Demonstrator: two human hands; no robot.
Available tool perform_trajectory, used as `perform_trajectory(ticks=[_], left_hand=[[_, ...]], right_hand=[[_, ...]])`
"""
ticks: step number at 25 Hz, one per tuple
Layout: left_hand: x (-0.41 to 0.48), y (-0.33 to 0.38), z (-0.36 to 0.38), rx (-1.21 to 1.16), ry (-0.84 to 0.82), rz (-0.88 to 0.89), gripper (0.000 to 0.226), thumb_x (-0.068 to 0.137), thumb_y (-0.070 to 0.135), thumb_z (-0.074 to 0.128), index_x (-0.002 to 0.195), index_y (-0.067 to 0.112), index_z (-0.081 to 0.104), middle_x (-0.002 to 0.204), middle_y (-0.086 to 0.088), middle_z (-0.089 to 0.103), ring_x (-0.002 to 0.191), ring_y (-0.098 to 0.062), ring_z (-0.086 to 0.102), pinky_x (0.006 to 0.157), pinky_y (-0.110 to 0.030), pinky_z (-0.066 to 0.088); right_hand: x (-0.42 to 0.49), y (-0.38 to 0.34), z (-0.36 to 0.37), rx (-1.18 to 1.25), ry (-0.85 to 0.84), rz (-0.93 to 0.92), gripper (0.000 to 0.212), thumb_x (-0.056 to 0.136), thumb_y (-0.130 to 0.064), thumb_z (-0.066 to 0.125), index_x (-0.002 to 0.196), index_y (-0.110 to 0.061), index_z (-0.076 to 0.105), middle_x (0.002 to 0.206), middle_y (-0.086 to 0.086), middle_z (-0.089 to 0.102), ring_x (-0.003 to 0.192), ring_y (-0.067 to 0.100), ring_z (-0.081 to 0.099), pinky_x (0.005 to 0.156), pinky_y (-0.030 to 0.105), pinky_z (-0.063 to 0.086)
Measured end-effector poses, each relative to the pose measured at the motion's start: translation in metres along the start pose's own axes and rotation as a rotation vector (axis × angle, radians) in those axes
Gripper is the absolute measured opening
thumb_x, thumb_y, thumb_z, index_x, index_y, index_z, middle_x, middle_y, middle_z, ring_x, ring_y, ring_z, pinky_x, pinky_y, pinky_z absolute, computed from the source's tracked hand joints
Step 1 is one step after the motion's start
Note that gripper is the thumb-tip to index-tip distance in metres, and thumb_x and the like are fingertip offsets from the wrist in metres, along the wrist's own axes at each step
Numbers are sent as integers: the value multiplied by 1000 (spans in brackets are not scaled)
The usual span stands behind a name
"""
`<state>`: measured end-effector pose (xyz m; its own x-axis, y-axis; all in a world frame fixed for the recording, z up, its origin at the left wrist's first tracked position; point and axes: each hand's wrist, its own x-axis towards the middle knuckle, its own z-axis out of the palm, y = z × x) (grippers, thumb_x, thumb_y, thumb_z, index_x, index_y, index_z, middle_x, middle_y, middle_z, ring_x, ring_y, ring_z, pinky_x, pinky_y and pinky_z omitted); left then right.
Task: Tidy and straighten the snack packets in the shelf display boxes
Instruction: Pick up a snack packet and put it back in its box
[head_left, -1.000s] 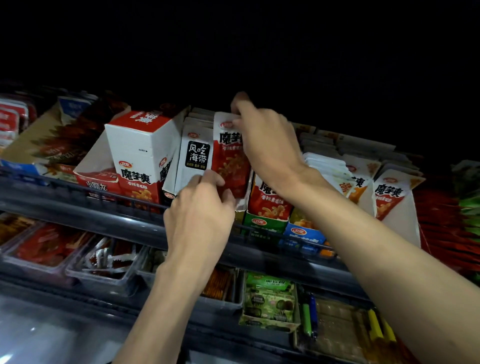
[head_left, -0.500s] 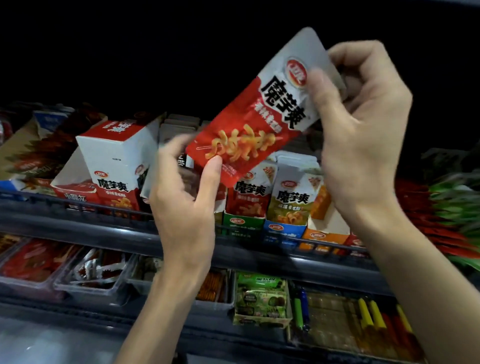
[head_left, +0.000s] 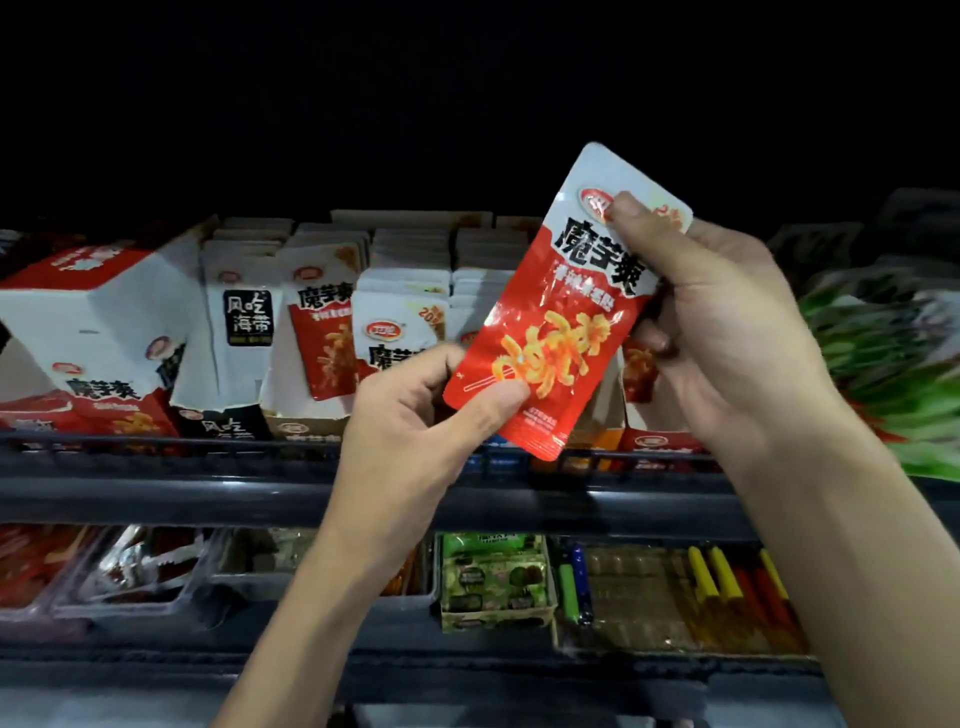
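Head view: your left hand (head_left: 410, 415) and right hand (head_left: 727, 332) are pinching the red packet (head_left: 561, 322); square it upright before slotting in.

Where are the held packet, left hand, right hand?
held packet (head_left: 563, 317): head view, red middle of its front.
left hand (head_left: 410, 415): head view, back of the hand.
right hand (head_left: 727, 338): head view, back of the hand.

Shelving unit (head_left: 779, 506): 2 tiers in view. The upper shelf edge (head_left: 218, 499) is dark grey and runs the full width, with a thin black wire rail (head_left: 156, 441) just above it. A pale glare patch (head_left: 613, 493) lies on that edge, right of centre. The lower shelf lip (head_left: 156, 667) is likewise dark. The space above the unit (head_left: 363, 104) is black; wall surface cannot be made out. Lighting is dim overall.
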<state>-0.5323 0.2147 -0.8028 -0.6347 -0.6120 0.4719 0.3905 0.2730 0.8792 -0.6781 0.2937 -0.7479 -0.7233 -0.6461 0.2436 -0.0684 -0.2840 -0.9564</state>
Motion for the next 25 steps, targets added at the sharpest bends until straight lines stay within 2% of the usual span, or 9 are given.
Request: perform_trajectory(ticks=[3, 7, 11, 14, 17, 19, 21, 23, 25], left_hand=[[0, -3, 9, -15, -35, -30, 10, 79, 11, 63, 71, 14, 59, 49, 19, 58, 45, 8, 53, 48, -1, 36], [2, -7, 20, -10, -63, -57, 5, 79, 13, 63, 75, 12, 61, 50, 19, 59, 46, 9, 53, 49, -2, 37], [3, -9, 28, -8, -55, -76, 5, 79, 14, 63, 76, 11, 61, 50, 18, 59, 45, 7, 53, 50, -2, 38], [4, -12, 32, 25, -30, -83, 6, 79, 18, 63, 78, 12, 62, 52, 18, 60, 46, 7, 54, 49, -3, 38], [6, -18, 35, 92, 15, -99, 12, 80, 25, 65, 83, 14, 66, 64, 16, 67, 54, 5, 59, 52, -7, 43], [5, -24, 36, 178, 29, -105, 14, 83, 31, 67, 88, 19, 69, 73, 12, 71, 64, 1, 64, 57, -15, 49], [4, -32, 38, 311, 39, -93, 10, 89, 32, 66, 93, 24, 69, 73, 15, 68, 63, 2, 61, 57, -20, 48], [3, -40, 39, 596, 39, 26, 8, 92, 30, 65, 96, 25, 69, 69, 20, 62, 58, 5, 53, 53, -15, 40], [4, -45, 43, 892, -2, 173, 10, 91, 29, 64, 100, 25, 68, 84, 20, 64, 67, 7, 55, 58, -9, 39]], right_hand=[[-1, -3, -10, -20, 20, -11, 11, 95, -27, 63, 94, -16, 63, 73, -6, 68, 44, -1, 53, 42, 15, 29], [-2, -3, -21, -43, 24, -3, 19, 94, -26, 65, 104, -9, 64, 77, -5, 71, 54, -1, 59, 40, 11, 30], [-4, -6, -26, -62, 25, 19, 23, 92, -27, 65, 104, -7, 64, 80, -2, 74, 61, 2, 64, 38, 11, 31], [-4, -10, -28, -88, 39, 43, 15, 92, -25, 66, 98, -10, 65, 75, -4, 74, 60, 0, 67, 38, 7, 35], [-3, -11, -31, -108, 39, 42, 12, 90, -23, 68, 96, -13, 67, 77, -5, 76, 60, 0, 68, 39, 6, 37], [-2, -10, -33, -146, 41, 18, 12, 89, -24, 69, 97, -16, 68, 83, -5, 77, 65, 1, 70, 40, 6, 37], [0, -9, -38, -112, 67, -18, 13, 90, -22, 69, 100, -13, 67, 84, -3, 77, 65, 1, 69, 42, 7, 39], [5, -11, -48, -92, 140, -113, 12, 92, -20, 67, 102, -15, 66, 88, -5, 76, 73, 1, 70, 50, 8, 44], [12, -11, -60, -155, 223, -251, 13, 94, -20, 65, 107, -16, 64, 96, -6, 75, 87, 2, 71, 64, 12, 50]])
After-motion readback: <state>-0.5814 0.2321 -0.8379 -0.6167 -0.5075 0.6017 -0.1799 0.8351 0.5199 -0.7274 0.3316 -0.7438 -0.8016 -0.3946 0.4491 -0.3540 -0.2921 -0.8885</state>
